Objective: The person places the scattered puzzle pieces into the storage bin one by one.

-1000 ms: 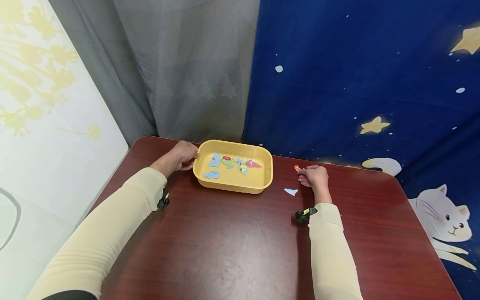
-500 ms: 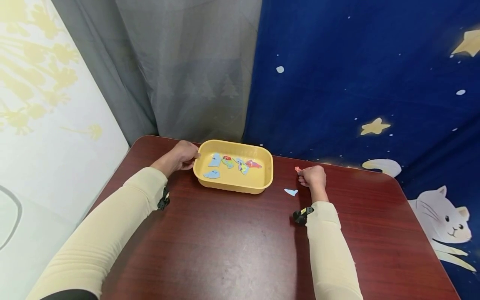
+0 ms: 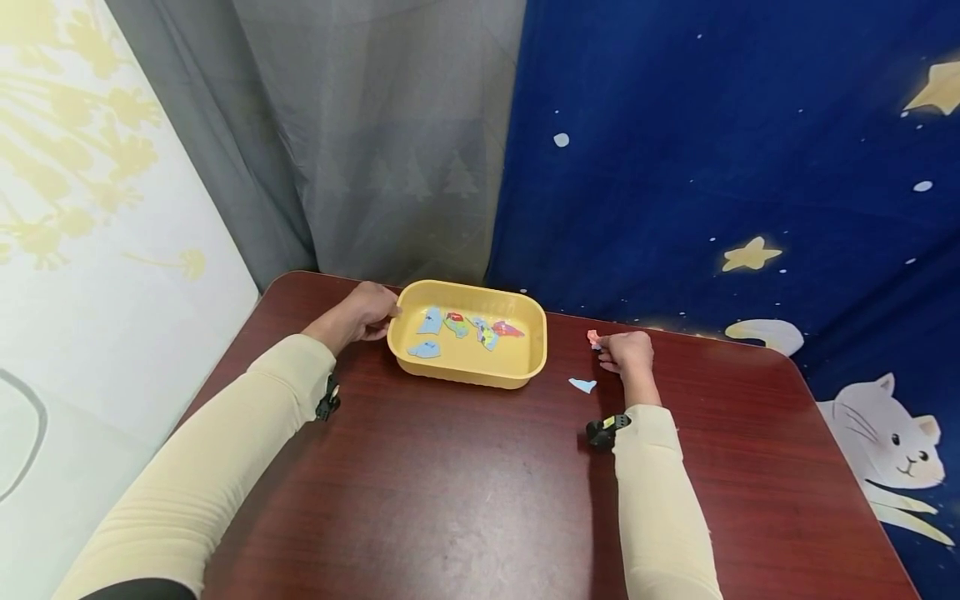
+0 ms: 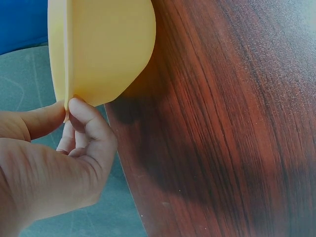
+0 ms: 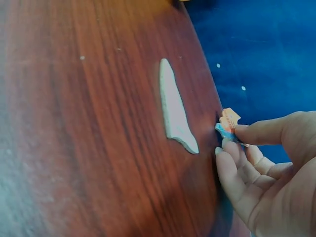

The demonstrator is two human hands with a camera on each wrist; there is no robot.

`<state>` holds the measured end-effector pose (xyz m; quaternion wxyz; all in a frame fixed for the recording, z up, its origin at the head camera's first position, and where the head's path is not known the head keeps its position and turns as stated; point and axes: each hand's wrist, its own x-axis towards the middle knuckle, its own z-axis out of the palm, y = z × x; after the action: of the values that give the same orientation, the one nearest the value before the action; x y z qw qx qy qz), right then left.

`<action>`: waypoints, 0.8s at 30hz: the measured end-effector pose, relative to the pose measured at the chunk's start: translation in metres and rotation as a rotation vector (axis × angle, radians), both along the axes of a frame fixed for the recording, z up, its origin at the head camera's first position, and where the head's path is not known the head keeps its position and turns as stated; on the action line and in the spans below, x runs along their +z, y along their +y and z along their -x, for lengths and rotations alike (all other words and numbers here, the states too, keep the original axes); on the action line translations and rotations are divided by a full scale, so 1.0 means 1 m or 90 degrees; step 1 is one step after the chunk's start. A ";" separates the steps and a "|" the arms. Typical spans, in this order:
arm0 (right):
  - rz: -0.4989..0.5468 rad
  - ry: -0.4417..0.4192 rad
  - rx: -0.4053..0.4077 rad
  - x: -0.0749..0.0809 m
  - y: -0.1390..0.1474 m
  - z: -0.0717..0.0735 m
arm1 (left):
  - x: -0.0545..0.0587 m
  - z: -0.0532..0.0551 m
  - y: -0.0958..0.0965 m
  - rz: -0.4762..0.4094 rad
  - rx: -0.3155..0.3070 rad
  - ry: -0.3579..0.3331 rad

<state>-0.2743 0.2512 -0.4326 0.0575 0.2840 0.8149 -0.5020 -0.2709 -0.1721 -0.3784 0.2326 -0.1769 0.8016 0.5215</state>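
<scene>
A yellow plastic basin [image 3: 465,373] stands near the back of the table, with several flat puzzle pieces inside, among them a pale blue piece [image 3: 425,349] and a pinkish-red piece [image 3: 507,329]. My left hand [image 3: 366,309] pinches the basin's left rim between thumb and fingers, plain in the left wrist view. To the right of the basin, my right hand [image 3: 627,351] pinches a small orange-and-blue puzzle piece [image 5: 228,122] by one edge, close to the table's back edge. A light blue piece [image 3: 582,385] lies flat on the table, left of that hand and apart from it.
The dark reddish wooden table [image 3: 450,483] reaches back to a grey curtain [image 3: 390,150] and a blue curtain [image 3: 675,150] with stars. A white panel [image 3: 112,317] borders the left side. A black wrist camera [image 3: 606,431] sits on the right sleeve.
The piece in my right hand has turned a little, so more of its orange-red face shows. That hand has shifted slightly left from a second ago. The left hand and basin stay put.
</scene>
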 end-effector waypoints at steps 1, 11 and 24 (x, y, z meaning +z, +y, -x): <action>0.011 0.003 -0.006 0.001 0.000 0.000 | 0.000 0.000 0.000 -0.001 0.000 0.000; 0.101 0.074 -0.015 0.009 0.001 -0.002 | -0.004 0.001 -0.002 0.004 -0.005 -0.008; 0.156 0.138 0.019 0.029 -0.024 -0.010 | -0.001 0.001 -0.001 0.008 -0.010 0.000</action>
<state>-0.2647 0.2276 -0.4038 0.0109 0.2068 0.7532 -0.6244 -0.2720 -0.1734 -0.3798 0.2356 -0.1725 0.8063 0.5145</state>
